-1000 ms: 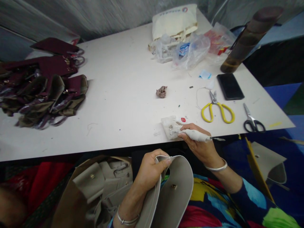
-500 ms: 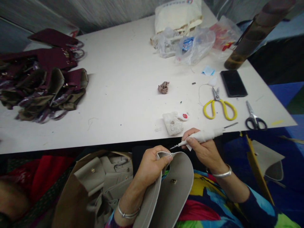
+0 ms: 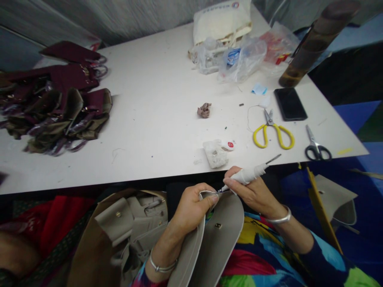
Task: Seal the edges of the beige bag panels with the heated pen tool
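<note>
My left hand (image 3: pixel 191 207) pinches the top edge of a grey-beige bag (image 3: pixel 223 239) between thumb and fingers. The bag hangs with its curved flap opened out, and a small gold-coloured clasp (image 3: pixel 218 225) shows on its inner face. In my right hand (image 3: pixel 251 191) is an awl (image 3: pixel 249 173) with a white-wrapped handle. A thin metal rod sticks out of the handle's back end. Its front tip meets the bag's edge right beside my left thumb; whether it has gone through the material is hidden.
On the table are a lumpy white block (image 3: pixel 216 154), yellow-handled scissors (image 3: pixel 273 131), black-handled scissors (image 3: pixel 317 148), a phone (image 3: pixel 291 104) and a tall bottle (image 3: pixel 311 52). Dark red bags (image 3: pixel 72 75) pile up at left. A carton (image 3: pixel 86 239) of beige bags stands below the table edge.
My right hand has moved left with the awl, bringing its tip from just above the bag's edge onto it. My left hand keeps its hold. The view has shifted slightly.
</note>
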Available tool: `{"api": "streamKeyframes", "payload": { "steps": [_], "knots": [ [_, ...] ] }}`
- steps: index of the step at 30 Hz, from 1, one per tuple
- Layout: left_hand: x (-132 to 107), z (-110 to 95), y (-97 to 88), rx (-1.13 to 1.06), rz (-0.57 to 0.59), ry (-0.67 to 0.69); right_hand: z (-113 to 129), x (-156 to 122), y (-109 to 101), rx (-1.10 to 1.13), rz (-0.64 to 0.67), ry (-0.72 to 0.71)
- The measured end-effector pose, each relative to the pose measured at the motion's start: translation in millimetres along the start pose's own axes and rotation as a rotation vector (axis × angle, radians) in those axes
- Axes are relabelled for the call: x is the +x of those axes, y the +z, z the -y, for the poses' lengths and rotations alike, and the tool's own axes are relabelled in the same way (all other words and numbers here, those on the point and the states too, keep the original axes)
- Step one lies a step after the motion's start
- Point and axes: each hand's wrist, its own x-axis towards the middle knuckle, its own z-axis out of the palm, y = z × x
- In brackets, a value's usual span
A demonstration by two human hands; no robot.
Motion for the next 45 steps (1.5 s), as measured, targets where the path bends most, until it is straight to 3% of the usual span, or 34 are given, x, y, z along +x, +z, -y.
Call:
{"api": "streamKeyframes", "payload": {
  "steps": [7, 14, 17, 20, 24, 38, 45],
  "knots": [
    [0.5, 5.0, 5.5, -0.023, 0.017, 0.010, 6.3, 9.6, 1.2, 0.010, 0.084, 0.018],
    [6.6, 8.5, 1.3, -0.115, -0.026, -0.017, -11.3, -18.0, 18.8, 0.221, -0.130, 0.183],
    [9.3, 11.1, -3.8, -0.178, -0.059, -0.036, -17.7, -18.2, 22.6, 0.317, -0.250, 0.187],
    [11.3, 13.0, -9.8, -0.267, -0.091, -0.073, -19.0, -5.6, 16.4, 0.212, -0.375, 0.102],
    [13.3, 15.3, -17.3, -0.366, -0.124, -0.072, -20.0, 14.2, 3.0, -0.028, -0.451, 0.012],
    [25.4, 41.4, -31.7, -0.492, -0.085, -0.100, -30.3, 27.7, -3.3, -0.123, -0.342, -0.035],
    [25.8, 37.9, -34.4, -0.508, -0.071, -0.134, -30.1, 33.0, -3.0, -0.210, -0.306, -0.063]
  ]
}}
